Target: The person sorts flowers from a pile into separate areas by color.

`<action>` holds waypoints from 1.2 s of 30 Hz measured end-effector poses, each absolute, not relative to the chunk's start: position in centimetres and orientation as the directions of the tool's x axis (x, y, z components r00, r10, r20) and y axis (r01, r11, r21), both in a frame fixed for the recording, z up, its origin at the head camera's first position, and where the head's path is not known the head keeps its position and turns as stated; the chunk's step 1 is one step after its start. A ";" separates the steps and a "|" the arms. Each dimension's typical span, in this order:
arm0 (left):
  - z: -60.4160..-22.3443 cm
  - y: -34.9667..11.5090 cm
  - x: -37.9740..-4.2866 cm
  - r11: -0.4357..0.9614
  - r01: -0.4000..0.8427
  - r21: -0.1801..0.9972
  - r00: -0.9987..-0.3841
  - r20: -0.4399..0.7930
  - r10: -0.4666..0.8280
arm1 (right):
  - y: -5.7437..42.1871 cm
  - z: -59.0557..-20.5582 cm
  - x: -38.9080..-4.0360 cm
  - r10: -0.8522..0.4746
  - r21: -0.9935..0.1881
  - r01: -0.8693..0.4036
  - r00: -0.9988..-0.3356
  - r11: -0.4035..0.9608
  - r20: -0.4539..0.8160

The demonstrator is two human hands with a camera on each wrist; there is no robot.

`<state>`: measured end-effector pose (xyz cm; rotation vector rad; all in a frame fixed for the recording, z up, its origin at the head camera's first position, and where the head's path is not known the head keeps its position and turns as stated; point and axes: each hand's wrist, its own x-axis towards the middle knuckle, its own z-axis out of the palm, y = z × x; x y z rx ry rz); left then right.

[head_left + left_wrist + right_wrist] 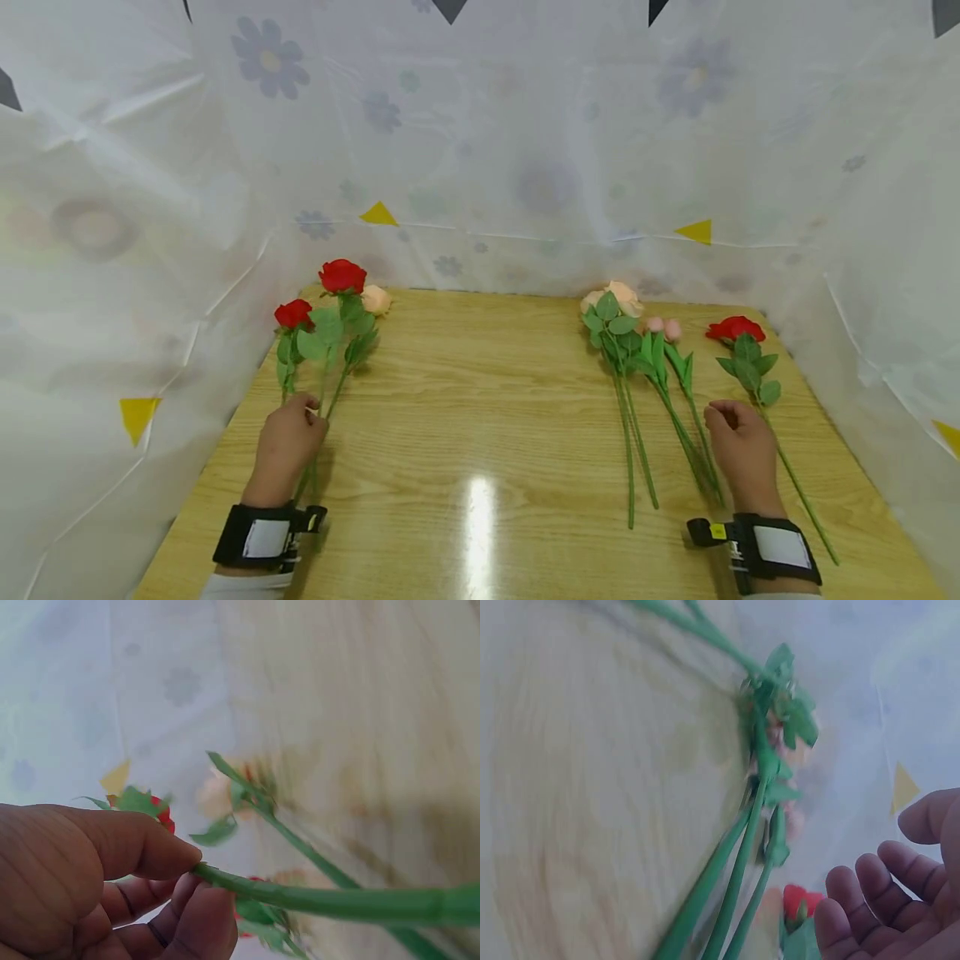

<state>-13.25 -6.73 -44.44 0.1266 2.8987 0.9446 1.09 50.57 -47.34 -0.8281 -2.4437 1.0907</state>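
My left hand [288, 437] pinches a green flower stem [337, 900] between thumb and fingertips, at the left of the table. Beyond it lie two red roses [342, 276] and a pale peach rose [376, 300]; which bloom the pinched stem bears, I cannot tell. On the right, my right hand [742, 446] holds nothing, its fingers loosely bent and the thumb apart in the right wrist view. It hovers between pink tulips [663, 328], whose stems [735, 889] run beside it, and a single red rose [737, 328].
Peach roses [622, 298] with long leafy stems lie left of the tulips. Under everything is a wood-grain table [465, 400], with a bright reflection near its front. A pale flower-printed sheet [487, 167] hangs behind and along both sides, with yellow triangles on it.
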 end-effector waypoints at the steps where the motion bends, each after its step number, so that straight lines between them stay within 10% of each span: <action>1: -44.3 -6.2 -13.1 0.797 0.065 0.601 -0.993 -0.040 0.111 | 50.1 -47.2 0.9 0.627 -0.764 0.361 -0.776 0.535 0.072; 36: -45.8 13.8 -7.2 0.304 0.347 0.887 -0.889 0.208 0.408 | 30.2 -44.6 -5.3 0.198 -0.992 -0.033 -0.978 0.119 0.056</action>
